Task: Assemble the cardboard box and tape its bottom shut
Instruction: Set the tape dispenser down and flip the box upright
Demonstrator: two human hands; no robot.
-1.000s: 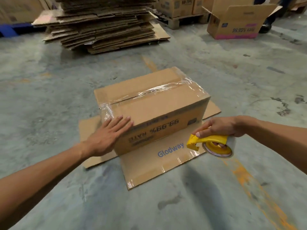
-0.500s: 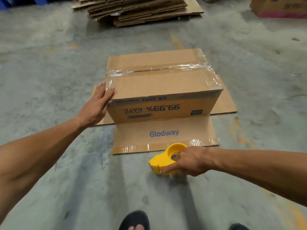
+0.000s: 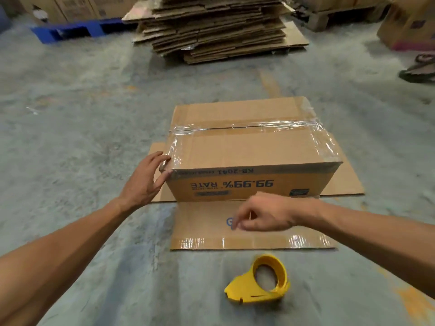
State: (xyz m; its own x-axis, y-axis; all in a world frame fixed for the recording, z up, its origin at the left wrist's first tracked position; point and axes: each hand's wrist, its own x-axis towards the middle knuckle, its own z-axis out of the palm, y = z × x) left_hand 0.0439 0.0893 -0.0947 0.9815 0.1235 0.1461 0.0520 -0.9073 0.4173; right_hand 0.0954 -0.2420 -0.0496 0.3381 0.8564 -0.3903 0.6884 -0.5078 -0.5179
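Box (image 3: 249,147) inverted on the concrete floor (image 3: 82,137), bottom seam (image 3: 244,127) taped over.

It is steadied at its left corner by the left hand (image 3: 146,182), fingers spread; "99.99% RATE" is read upside down. The right hand (image 3: 261,215), loosely curled and empty, hovers above the front flap (image 3: 200,231), the yellow tape dispenser (image 3: 261,283) parked just beside it.
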